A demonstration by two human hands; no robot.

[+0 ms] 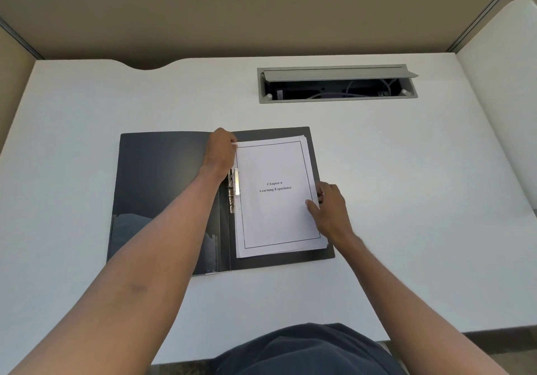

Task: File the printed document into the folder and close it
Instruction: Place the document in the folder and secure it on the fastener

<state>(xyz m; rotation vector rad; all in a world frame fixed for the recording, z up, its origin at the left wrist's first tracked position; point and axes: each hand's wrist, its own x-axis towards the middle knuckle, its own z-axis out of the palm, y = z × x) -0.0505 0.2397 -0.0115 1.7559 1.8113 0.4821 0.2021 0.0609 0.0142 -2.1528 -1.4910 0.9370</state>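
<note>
Head view shows a black folder (pixel 162 188) lying open on the white tabletop (pixel 406 171), its left cover flat and bare. The printed document (pixel 276 197), a stack whose top page reads "Chapter 6 Learning Experience", rests on the right half of the folder, its left edge against the metal clip (pixel 236 188) near the spine. The left hand (pixel 220 152) is curled at the stack's top left corner, fingertips touching the paper edge; whether it pinches pages I cannot tell. The right hand (pixel 329 210) lies on the stack's right edge, thumb on top, fingers loosely bent beside it, steadying rather than lifting. By my reading, the pages are placed but slightly fanned. Squaring them, securing the clip, and swinging the left cover shut appear to remain.
</note>
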